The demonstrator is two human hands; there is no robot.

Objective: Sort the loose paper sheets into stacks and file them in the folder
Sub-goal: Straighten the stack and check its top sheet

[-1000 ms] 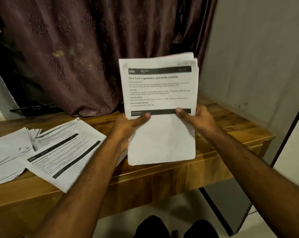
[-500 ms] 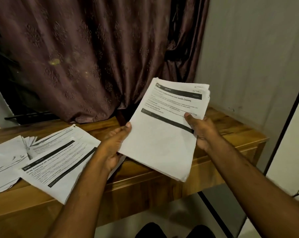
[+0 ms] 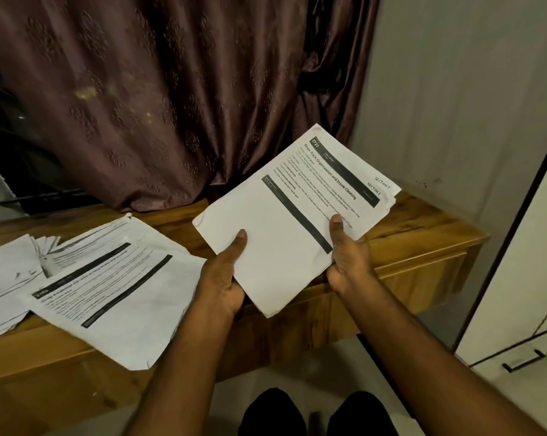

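Paper stack (image 3: 294, 221) hangs tilted above the table (image 3: 423, 243) edge, left hand (image 3: 225, 278) and right hand (image 3: 347, 259) both grasping its near corner, long axis running away rightward, loose sheets (image 3: 108, 278) lying leftward

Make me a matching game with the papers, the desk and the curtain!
Things:
1. held paper stack
2. papers on the desk
3. curtain
4. wooden desk

Places or states:
A. hangs behind the desk
B. gripped by the left hand and the right hand
C. stands below the papers, brown
D. lie spread out at the left

Pairs: 1-B, 2-D, 3-A, 4-C
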